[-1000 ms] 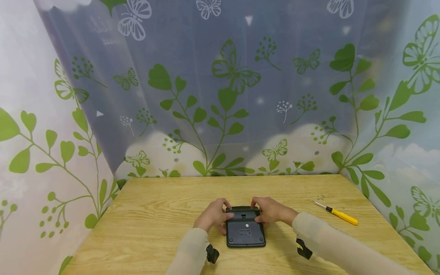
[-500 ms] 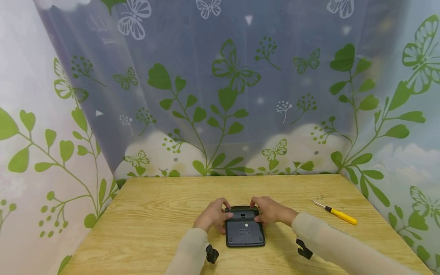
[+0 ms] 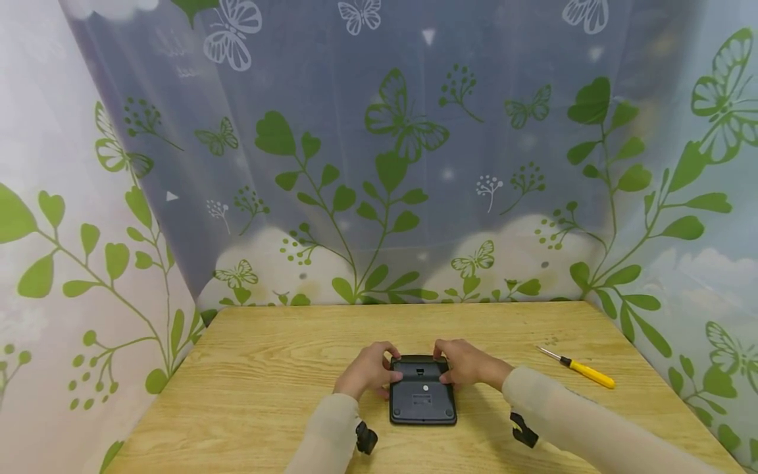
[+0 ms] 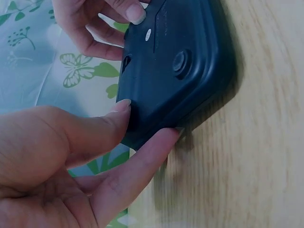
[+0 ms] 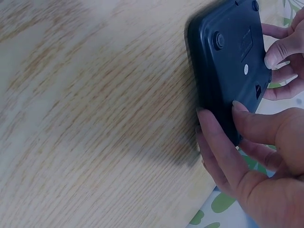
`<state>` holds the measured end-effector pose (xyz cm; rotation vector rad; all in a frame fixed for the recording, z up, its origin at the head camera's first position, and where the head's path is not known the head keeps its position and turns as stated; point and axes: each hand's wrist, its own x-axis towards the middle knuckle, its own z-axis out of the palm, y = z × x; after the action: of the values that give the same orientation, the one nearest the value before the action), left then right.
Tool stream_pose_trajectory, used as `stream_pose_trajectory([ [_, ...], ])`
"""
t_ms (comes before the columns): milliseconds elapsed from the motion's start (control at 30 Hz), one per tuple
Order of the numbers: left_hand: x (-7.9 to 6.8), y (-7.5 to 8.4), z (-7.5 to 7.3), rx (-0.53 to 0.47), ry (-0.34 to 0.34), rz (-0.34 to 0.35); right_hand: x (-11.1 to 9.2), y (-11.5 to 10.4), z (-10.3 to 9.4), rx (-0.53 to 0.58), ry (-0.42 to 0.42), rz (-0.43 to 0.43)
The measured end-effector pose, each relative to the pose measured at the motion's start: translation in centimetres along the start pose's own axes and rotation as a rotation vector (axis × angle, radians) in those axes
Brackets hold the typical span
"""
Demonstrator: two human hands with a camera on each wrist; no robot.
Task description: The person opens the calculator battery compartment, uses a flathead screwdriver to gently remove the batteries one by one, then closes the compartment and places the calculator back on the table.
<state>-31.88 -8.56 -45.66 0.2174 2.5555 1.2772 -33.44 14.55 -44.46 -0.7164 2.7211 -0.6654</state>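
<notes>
A black desk calculator (image 3: 423, 398) lies face down near the front of the table, its underside showing round feet, a small white sticker and a printed label. My left hand (image 3: 368, 370) grips its left edge near the far end, with the thumb on the underside. On the opposite edge my right hand (image 3: 468, 362) holds it the same way, thumb on top and fingers along the side. In the left wrist view the fingers (image 4: 142, 166) reach along the calculator's side close to the wood. Its key side is hidden underneath.
A screwdriver (image 3: 583, 371) with a yellow handle lies to the right, its metal tip pointing to the far left. Tiny specks (image 3: 552, 340) lie just beyond its tip. The wooden table (image 3: 266, 368) ends at a patterned curtain (image 3: 331, 197) behind.
</notes>
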Motion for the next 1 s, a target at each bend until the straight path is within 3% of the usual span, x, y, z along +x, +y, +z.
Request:
stream_pose_trajectory([
  [433,0.33,-0.38,0.56,-0.031,-0.002,0.01,-0.36,0.28,0.1,0.056,0.025,0.009],
  [1000,0.52,-0.64,0.92,-0.032,0.021,0.001,-0.26,0.07,0.05,0.037,0.031,-0.003],
])
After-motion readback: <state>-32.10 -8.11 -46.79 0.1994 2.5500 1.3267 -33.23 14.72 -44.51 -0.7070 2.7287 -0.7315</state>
